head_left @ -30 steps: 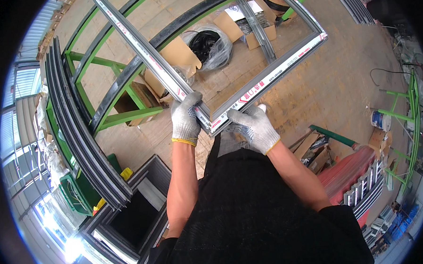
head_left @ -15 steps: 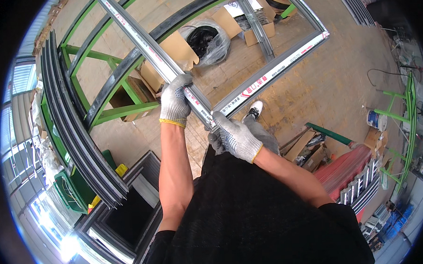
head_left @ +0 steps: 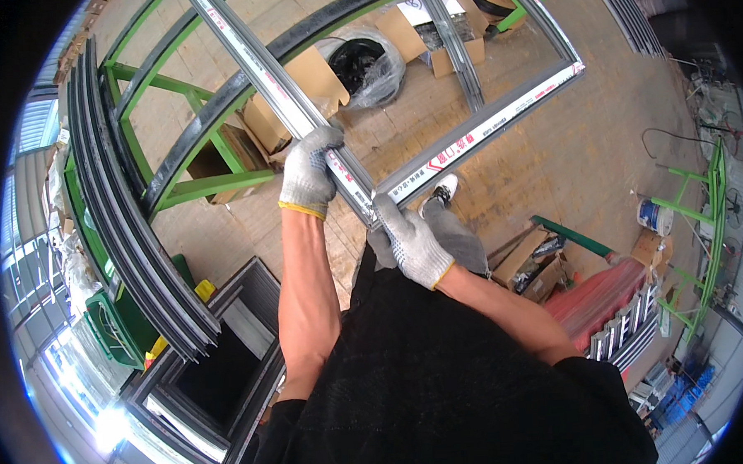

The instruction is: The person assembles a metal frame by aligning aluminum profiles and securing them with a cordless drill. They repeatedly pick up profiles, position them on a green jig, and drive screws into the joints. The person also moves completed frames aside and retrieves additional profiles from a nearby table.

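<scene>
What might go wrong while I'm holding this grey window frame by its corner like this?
Both gloved hands, left hand and right hand, grip the large grey metal window frame only near one corner, so its far end could swing or twist. It might hit the cardboard boxes or the green steel rack.

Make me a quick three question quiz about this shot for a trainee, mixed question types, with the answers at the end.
1. True or false: both hands wear gloves.
2. Which hand grips the frame's near corner? A) left B) right
3. Fill in: the left hand grips the frame's ____ side bar.

Key:
1. True: left hand and right hand wear dotted grey work gloves.
2. B: it holds the corner of the grey window frame.
3. Left.
</scene>
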Demonstrator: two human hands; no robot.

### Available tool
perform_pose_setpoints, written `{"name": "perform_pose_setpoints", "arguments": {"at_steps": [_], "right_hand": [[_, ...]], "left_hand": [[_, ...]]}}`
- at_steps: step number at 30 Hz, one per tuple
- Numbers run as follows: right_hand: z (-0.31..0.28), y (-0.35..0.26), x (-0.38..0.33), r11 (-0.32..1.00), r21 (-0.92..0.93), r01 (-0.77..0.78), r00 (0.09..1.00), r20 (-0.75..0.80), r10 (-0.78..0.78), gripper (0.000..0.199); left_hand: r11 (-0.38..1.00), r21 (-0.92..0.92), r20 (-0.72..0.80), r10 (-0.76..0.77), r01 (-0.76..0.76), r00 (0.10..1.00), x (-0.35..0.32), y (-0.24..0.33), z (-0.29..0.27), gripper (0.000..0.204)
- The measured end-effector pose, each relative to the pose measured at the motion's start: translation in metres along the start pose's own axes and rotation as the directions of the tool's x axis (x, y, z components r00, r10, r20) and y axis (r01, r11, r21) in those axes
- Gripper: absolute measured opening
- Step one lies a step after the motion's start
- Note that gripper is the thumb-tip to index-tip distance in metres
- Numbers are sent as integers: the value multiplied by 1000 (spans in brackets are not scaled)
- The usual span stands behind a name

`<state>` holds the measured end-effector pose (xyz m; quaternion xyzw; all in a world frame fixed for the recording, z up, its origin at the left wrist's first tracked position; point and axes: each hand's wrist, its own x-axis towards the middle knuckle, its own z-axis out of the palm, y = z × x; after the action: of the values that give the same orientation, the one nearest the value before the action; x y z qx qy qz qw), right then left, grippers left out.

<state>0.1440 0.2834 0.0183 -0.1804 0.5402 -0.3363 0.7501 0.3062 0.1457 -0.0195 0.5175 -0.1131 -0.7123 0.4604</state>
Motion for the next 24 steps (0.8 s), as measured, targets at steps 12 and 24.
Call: {"name": "perform_pose_setpoints", "arguments": {"at_steps": [12, 24], "right_hand": [[5, 11, 9, 988, -23, 153, 987, -52, -154, 60], [-30, -18, 21, 901, -410, 145, 940, 340, 3, 42]], "left_hand": [[998, 58, -28, 31, -30, 999, -8, -3, -1, 29], [822, 570, -103, 70, 1, 992, -75, -48, -23, 61]]}}
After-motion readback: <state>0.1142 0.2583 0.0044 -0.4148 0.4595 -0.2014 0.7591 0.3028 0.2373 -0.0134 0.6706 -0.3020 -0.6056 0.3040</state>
